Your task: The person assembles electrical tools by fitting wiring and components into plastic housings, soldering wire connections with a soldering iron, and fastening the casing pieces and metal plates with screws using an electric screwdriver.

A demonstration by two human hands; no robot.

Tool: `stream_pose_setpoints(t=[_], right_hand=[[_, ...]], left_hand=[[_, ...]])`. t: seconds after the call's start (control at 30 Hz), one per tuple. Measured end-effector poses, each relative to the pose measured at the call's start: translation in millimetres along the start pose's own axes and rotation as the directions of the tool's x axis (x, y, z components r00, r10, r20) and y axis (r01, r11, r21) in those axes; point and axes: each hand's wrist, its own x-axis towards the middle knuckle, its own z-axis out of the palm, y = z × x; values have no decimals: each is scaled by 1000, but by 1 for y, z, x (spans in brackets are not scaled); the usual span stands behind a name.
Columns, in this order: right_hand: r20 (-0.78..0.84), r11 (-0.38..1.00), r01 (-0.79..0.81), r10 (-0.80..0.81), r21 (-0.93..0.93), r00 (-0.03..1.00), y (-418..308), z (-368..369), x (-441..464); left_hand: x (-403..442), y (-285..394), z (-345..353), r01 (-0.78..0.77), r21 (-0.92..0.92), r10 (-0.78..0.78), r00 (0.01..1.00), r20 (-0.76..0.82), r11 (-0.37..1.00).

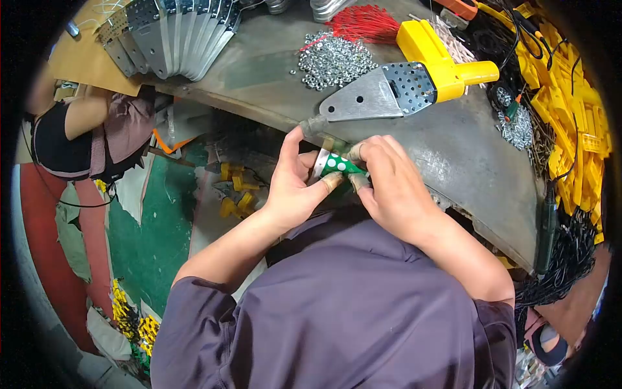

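A small green-and-white item with white dots (pixel 334 163) is held between both hands just off the table's near edge; whether it is a packet or a roll is unclear. My left hand (pixel 289 188) grips its left end with thumb and fingers. My right hand (pixel 396 189) pinches the right end, with the thumb low and fingers bent over the top. Tan wraps cover several fingertips. Beyond the hands, a yellow-handled tool with a tapered metal plate (pixel 364 97) lies on the metal table (pixel 259 97); its perforated section is next to the yellow body.
Behind the tool are a pile of nuts (pixel 334 61) and red wires (pixel 364 23). Stacked metal plates (pixel 170 39) stand at far left. Yellow casings (pixel 573 129) and black cables (pixel 564 259) crowd the right. Another person's arm (pixel 84 113) shows at left.
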Motion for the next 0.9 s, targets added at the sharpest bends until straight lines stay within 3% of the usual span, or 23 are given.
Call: stream_pose_setpoints(t=[0.17, 0.23, 0.3, 0.37, 0.43, 0.5, 0.53, 0.57, 0.63, 0.7, 0.73, 0.9], right_hand=[[-39, 998, 26, -29, -65, 999, 3, 10, 2], [-37, 995, 33, -37, -99, 999, 2, 10, 2], [50, 994, 65, -61, -82, 997, 2, 4, 1], [61, 999, 4, -2, -34, 998, 0, -14, 2], [106, 951, -154, 130, 269, 986, 0, -49, 5], [-82, 940, -157, 191, 303, 978, 19, -86, 15], [-116, 933, -177, 223, 314, 968, 31, -106, 24], [-152, 926, -190, 250, 325, 956, 46, -123, 34], [-99, 896, -255, 310, 362, 946, 80, -147, 48], [-20, 892, -261, 288, 369, 957, 106, -156, 60], [40, 896, -289, 293, 338, 955, 108, -160, 66], [270, 920, -317, 253, 229, 929, 128, -163, 83]], left_hand=[[2, 6, 4, -35, 91, 38, 999, -33, 995], [4, -3, -3, -140, 158, 143, 990, -6, 977], [-1, -1, -3, -31, 197, 43, 997, -58, 980], [0, 6, -13, -121, 410, 155, 987, -51, 904], [-5, 14, -36, -319, 704, 314, 939, 142, 634], [6, 13, -34, -469, 725, 546, 824, 153, 504], [17, 45, -22, -475, 785, 399, 860, 319, 398], [32, 51, -4, -540, 791, 525, 779, 342, 287], [56, 62, 25, -550, 823, 461, 772, 437, 140], [79, 73, 56, -520, 850, 400, 799, 449, 85], [88, 68, 64, -485, 866, 371, 831, 414, 122], [106, 53, 70, -494, 867, 329, 831, 448, 68]])
